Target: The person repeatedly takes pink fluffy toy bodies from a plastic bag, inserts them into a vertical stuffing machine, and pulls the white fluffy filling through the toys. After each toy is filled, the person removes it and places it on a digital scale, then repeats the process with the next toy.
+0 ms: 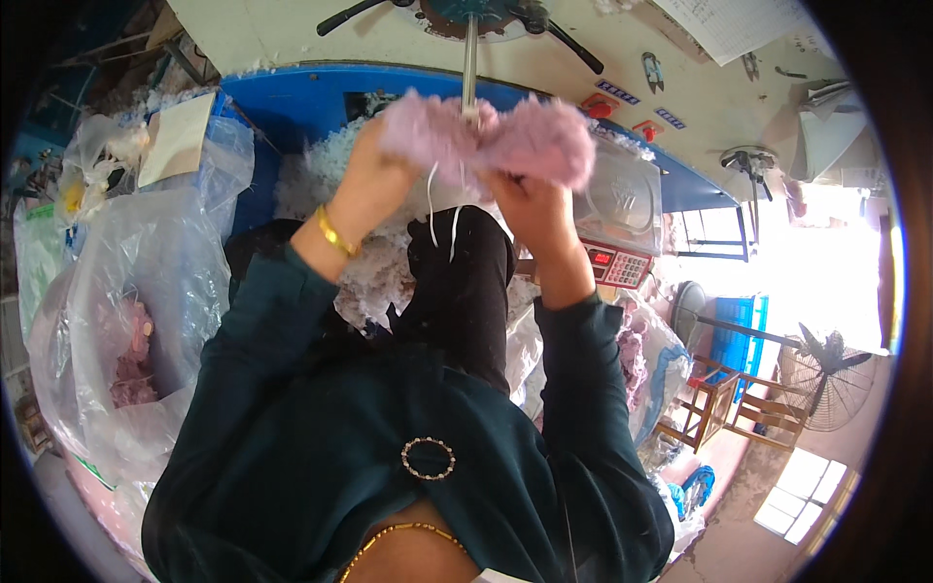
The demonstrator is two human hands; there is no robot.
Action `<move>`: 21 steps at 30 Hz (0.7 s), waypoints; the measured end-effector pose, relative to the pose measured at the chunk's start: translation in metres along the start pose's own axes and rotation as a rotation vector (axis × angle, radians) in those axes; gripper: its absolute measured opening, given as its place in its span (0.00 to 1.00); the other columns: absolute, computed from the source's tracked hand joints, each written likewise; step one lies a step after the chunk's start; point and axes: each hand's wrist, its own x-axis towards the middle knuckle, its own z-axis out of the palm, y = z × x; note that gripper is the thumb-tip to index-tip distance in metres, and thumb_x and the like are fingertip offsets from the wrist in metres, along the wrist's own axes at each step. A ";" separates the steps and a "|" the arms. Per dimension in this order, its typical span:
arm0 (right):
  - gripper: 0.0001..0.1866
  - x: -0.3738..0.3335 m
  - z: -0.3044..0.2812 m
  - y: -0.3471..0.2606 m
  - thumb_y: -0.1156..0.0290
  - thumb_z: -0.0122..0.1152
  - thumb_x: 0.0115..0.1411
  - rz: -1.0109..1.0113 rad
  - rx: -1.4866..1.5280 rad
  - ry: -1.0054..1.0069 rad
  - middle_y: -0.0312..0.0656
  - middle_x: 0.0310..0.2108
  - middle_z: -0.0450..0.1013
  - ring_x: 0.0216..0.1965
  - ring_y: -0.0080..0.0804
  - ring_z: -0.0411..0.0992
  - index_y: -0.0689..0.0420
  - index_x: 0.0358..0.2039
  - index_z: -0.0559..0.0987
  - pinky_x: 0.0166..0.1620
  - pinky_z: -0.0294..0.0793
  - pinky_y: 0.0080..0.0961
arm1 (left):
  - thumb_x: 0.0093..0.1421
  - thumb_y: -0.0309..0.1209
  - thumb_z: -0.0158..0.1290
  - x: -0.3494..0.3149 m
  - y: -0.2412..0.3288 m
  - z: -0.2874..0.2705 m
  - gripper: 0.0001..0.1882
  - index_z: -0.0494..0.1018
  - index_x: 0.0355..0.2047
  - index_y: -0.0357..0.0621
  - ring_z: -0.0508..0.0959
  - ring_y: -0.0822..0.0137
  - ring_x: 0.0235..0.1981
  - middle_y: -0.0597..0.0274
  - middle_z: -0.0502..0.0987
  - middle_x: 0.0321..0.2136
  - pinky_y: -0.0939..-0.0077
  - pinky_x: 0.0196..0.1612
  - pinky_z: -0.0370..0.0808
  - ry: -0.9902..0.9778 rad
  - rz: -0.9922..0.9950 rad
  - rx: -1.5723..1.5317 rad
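A fluffy pink plush piece [544,141] sits at the end of a metal tube [470,60] that comes down from a machine. My left hand [377,175] holds the left part of the plush, its fingertips hidden in the pile. My right hand [533,206] grips the right part from below, fingers partly covered. White cords [433,209] dangle from the plush between my hands. Whether the tube's end is inside the plush or only against it, I cannot tell.
White fluffy stuffing [379,277] lies around my legs below the blue panel [292,97]. A clear plastic bag [136,282] with pink pieces stands at left. To the right are a red-and-white scale [614,264], another bag of pink pieces [637,355] and a fan [826,379].
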 end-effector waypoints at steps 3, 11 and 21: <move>0.13 0.011 0.008 -0.004 0.71 0.67 0.48 0.291 0.189 0.042 0.49 0.40 0.73 0.45 0.48 0.70 0.60 0.34 0.78 0.48 0.67 0.41 | 0.55 0.20 0.50 0.014 -0.033 -0.001 0.08 0.74 0.36 0.37 0.74 0.67 0.43 0.59 0.75 0.38 0.73 0.46 0.70 0.113 -0.102 -0.083; 0.23 0.053 0.033 -0.002 0.65 0.66 0.48 -0.034 -0.206 0.336 0.48 0.35 0.76 0.36 0.46 0.76 0.60 0.44 0.74 0.38 0.75 0.31 | 0.58 0.23 0.50 0.044 -0.043 -0.015 0.10 0.72 0.41 0.34 0.73 0.71 0.43 0.60 0.75 0.39 0.76 0.47 0.71 0.044 -0.300 -0.203; 0.06 0.105 0.033 0.027 0.69 0.57 0.58 0.070 -0.491 0.363 0.47 0.35 0.73 0.36 0.48 0.72 0.58 0.30 0.75 0.35 0.74 0.37 | 0.66 0.48 0.44 0.050 -0.039 -0.014 0.30 0.64 0.57 0.34 0.65 0.72 0.55 0.60 0.67 0.56 0.77 0.59 0.58 -0.073 -0.551 -0.439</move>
